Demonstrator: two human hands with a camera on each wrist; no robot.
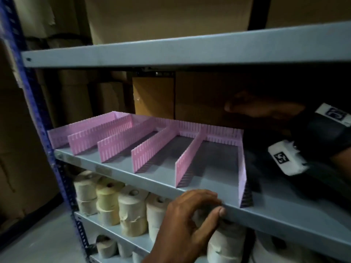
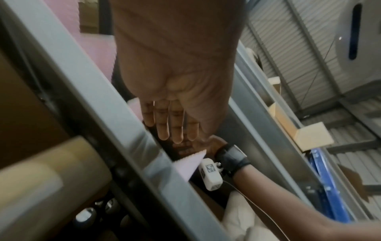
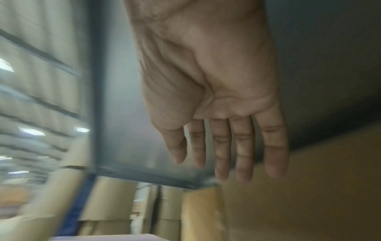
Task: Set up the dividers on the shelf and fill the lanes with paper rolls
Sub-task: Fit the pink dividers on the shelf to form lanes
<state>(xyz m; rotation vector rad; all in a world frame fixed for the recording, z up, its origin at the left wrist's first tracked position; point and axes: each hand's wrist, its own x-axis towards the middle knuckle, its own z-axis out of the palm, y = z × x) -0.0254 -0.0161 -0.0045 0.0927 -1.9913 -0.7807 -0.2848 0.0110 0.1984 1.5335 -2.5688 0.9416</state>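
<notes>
Both hands are apart and hold nothing. My left hand (image 1: 191,211) rests at the front lip of the grey metal shelf (image 1: 284,215), fingers loosely bent over the top edge and the thumb against its face; from the left wrist view the fingers (image 2: 164,124) look nearly straight. My right hand (image 1: 262,108) hangs in the dark space above the shelf's right side, palm down with fingers spread flat, touching nothing that I can see.

On that shelf stands the pink divider set (image 1: 152,145): thin plastic strips with slotted, comb-like upper edges, upright, running front to back and joined by a cross strip along the rear. They mark off several open lanes, and none of them contains a roll.

On the shelf below, paper rolls (image 1: 131,207) stand on end in stacked pairs, cream and white, with visible core holes. More rolls sit on the level beneath that one.

At the left, a blue perforated upright (image 1: 43,137) carries the smooth painted shelves. Behind the rack stand brown cardboard boxes (image 1: 152,95), dimly lit. The right wrist view is blurred.
</notes>
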